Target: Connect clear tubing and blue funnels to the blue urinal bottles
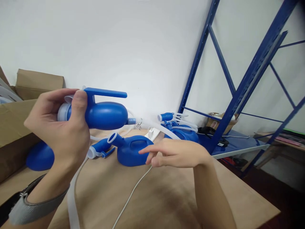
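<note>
My left hand (64, 117) is wrapped round the neck of a blue urinal head (107, 114), a rounded plastic piece with a whitish collar and a flat blue arm along its top. From its narrow end a clear hose (157, 125) runs to the right, with a small metal clip (139, 123) at the joint. My right hand (175, 153) is open, fingers loosely stretched out, in front of a blue urinal bottle (128, 156) with a moulded handle. Whether it touches the bottle I cannot tell. Beside that bottle lies another blue urinal head (101, 147).
Further blue bottles (183, 135) and coiled hoses sit at the back near a white power strip (153, 133). Cardboard boxes (19, 121) stand left, by a blue rounded piece (40, 156). A white cable (133, 192) crosses the brown tabletop (152, 203). Blue shelving (224, 127) rises right.
</note>
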Motion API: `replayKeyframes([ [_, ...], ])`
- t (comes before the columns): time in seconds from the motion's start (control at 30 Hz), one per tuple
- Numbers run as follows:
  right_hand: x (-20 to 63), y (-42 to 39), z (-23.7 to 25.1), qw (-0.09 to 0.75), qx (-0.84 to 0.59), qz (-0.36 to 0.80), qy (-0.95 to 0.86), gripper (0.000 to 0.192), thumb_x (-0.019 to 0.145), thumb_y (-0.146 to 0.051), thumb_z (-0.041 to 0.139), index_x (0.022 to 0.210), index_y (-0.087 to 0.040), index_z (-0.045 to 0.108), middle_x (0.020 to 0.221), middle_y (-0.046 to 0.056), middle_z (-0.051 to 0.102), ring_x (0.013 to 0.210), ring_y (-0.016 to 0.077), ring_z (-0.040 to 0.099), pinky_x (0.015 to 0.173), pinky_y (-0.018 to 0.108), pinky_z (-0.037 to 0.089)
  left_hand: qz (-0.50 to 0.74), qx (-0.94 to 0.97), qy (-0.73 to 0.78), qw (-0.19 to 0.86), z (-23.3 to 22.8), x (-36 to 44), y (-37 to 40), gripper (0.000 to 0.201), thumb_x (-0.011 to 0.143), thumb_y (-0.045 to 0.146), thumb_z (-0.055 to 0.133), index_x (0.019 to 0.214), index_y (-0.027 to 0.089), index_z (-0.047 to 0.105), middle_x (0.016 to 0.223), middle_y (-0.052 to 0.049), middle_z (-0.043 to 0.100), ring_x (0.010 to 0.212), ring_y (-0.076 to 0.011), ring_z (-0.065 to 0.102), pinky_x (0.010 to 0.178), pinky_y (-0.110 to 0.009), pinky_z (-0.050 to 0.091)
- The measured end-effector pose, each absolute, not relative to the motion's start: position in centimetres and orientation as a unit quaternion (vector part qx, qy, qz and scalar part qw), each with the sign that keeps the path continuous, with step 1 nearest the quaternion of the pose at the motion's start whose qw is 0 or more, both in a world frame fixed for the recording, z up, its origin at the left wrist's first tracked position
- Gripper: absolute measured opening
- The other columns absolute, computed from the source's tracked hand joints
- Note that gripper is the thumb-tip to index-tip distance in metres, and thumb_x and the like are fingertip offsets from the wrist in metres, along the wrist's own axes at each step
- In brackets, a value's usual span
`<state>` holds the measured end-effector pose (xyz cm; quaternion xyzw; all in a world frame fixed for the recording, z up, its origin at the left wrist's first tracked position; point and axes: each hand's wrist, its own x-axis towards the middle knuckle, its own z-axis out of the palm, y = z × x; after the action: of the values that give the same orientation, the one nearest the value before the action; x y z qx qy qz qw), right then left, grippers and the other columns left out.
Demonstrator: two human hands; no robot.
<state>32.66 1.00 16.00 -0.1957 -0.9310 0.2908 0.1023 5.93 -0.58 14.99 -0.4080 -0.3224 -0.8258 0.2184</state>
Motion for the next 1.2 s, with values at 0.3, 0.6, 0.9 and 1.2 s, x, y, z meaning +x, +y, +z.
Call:
replayKeyframes([
  [0.3,28.6,5.5,12.1,0.354,-0.095,0.388,-0.845,0.061,0.099,-0.072,0.044,0.119,-0.017,0.063,0.122,0.013,0.068,0.097,0.0185,0.070,0.080,0.031,0.055,-0.852,-0.372,-0.325,0.173,15.3,6.1,-0.7,0.028,0.086,0.042,0.076,0.097,0.016,0.075,0.087,0.001,0.069,0.088,-0.0167,0.067,0.089,-0.038,0.053],
  [0.6,27.5,4.7,11.9,0.429,-0.086,0.406,-0.803,0.041,0.102,-0.054,0.056,0.092,-0.016,0.069,0.094,0.007,0.072,0.076,0.0138,0.067,0.069,0.027,0.055,-0.830,-0.396,-0.344,0.187,15.2,6.9,-1.4,0.029,0.090,0.042,0.072,0.101,0.016,0.075,0.091,0.000,0.069,0.090,-0.0168,0.066,0.090,-0.037,0.053],
  [0.9,27.1,5.1,11.6,0.438,-0.104,0.419,-0.788,0.040,0.098,-0.055,0.062,0.091,-0.016,0.070,0.091,0.007,0.073,0.078,0.0155,0.070,0.063,0.025,0.055,-0.826,-0.402,-0.350,0.185,15.1,7.2,-1.7,0.032,0.089,0.042,0.071,0.100,0.013,0.075,0.092,-0.002,0.069,0.091,-0.0174,0.066,0.087,-0.035,0.053],
  [1.2,26.0,4.8,11.2,0.453,-0.126,0.454,-0.757,0.050,0.090,-0.064,0.068,0.077,-0.016,0.067,0.072,0.003,0.067,0.064,0.0132,0.064,0.066,0.028,0.057,-0.822,-0.413,-0.347,0.183,14.9,7.1,-1.2,0.027,0.087,0.041,0.072,0.098,0.016,0.075,0.089,0.000,0.070,0.082,-0.0147,0.064,0.084,-0.035,0.055],
])
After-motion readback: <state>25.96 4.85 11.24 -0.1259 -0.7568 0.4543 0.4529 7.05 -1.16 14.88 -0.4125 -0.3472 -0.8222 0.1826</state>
